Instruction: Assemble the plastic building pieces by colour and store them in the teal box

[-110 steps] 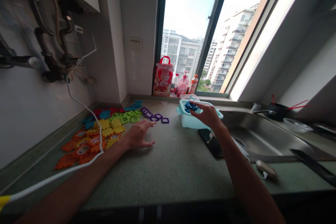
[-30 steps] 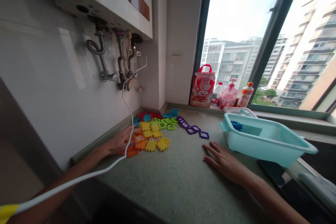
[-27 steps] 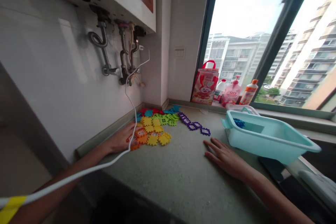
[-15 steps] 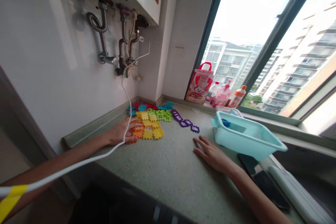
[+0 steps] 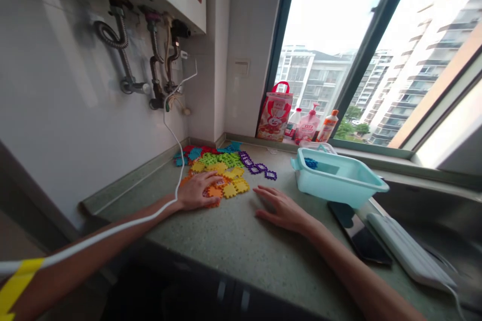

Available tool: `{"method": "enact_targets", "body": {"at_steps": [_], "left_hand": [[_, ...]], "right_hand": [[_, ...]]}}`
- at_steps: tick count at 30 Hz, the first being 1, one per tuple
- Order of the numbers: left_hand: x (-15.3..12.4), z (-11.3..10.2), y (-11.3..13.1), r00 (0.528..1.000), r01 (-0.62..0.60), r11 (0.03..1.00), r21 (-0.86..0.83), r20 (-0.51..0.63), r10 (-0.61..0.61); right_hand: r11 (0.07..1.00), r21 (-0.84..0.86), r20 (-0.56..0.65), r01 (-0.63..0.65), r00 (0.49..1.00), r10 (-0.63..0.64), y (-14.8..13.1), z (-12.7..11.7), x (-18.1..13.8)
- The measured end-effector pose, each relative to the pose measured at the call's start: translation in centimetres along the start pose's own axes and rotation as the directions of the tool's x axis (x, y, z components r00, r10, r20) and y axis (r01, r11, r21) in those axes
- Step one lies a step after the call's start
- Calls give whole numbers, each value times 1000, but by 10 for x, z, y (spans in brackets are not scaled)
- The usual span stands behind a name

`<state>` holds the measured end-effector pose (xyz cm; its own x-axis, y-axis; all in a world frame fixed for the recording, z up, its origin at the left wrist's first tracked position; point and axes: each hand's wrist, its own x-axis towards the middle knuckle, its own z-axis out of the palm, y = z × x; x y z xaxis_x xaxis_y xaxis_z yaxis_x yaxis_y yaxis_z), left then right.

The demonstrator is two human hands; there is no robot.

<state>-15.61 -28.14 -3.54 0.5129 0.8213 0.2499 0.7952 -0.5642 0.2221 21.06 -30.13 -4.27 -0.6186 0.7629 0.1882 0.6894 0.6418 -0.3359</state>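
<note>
My left hand [image 5: 198, 191] lies flat with fingers stretched over orange interlocking tiles [image 5: 215, 192], partly hiding them. Yellow tiles [image 5: 236, 188] spread just right of its fingertips. Behind these are green tiles [image 5: 222, 160], blue tiles [image 5: 230, 148] and red tiles [image 5: 208, 150], heaped toward the corner. A short row of purple tiles [image 5: 259, 168] with white window shapes runs off to the right. My right hand [image 5: 280, 206] rests on the counter [image 5: 229, 235], fingers apart and holding nothing, in front of the purple tiles.
A pale turquoise basin [image 5: 339, 180] with a dark blue piece [image 5: 311, 163] inside stands at right. Near it lie a dark phone [image 5: 361, 235] and a white power strip [image 5: 410, 251] beside the sink [image 5: 433, 220]. Bottles [image 5: 308, 125] line the windowsill. A white cable [image 5: 124, 228] crosses my left arm.
My left hand has slid right across the orange tiles, and the yellow tiles near it have shifted. My right hand has come closer to the tiles. The view has turned slightly right.
</note>
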Motion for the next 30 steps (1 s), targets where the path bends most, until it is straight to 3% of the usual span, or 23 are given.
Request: {"method": "enact_targets", "body": {"at_steps": [3, 9, 14, 17, 20, 24, 27, 30], "left_hand": [[1, -1, -3, 999, -46, 997, -55, -20, 45], [-1, 0, -5, 993, -110, 994, -20, -33, 109], [2, -9, 3, 942, -310, 950, 32, 147, 303], [4, -11, 5, 914, -356, 934, 22, 215, 343], [4, -10, 3, 935, -305, 950, 67, 212, 285], [2, -7, -2, 961, -225, 971, 81, 180, 208], [2, -6, -5, 964, -225, 971, 75, 159, 211], [3, -6, -7, 955, -281, 957, 80, 127, 269]], "right_hand": [[998, -59, -26, -4, 1000, 2, -6, 8, 8], [987, -76, -155, 139, 976, -150, -5, 24, 42], [983, -127, -189, 129, 970, -152, 1, 34, 76], [980, -117, -217, 162, 958, -185, 3, 36, 82], [978, -101, -208, 185, 957, -203, 4, 34, 77], [975, -134, -109, 180, 975, -195, -1, 24, 53], [971, -170, -70, 169, 981, -183, -3, 15, 29], [980, -153, -119, 130, 982, -149, -2, 11, 9]]}}
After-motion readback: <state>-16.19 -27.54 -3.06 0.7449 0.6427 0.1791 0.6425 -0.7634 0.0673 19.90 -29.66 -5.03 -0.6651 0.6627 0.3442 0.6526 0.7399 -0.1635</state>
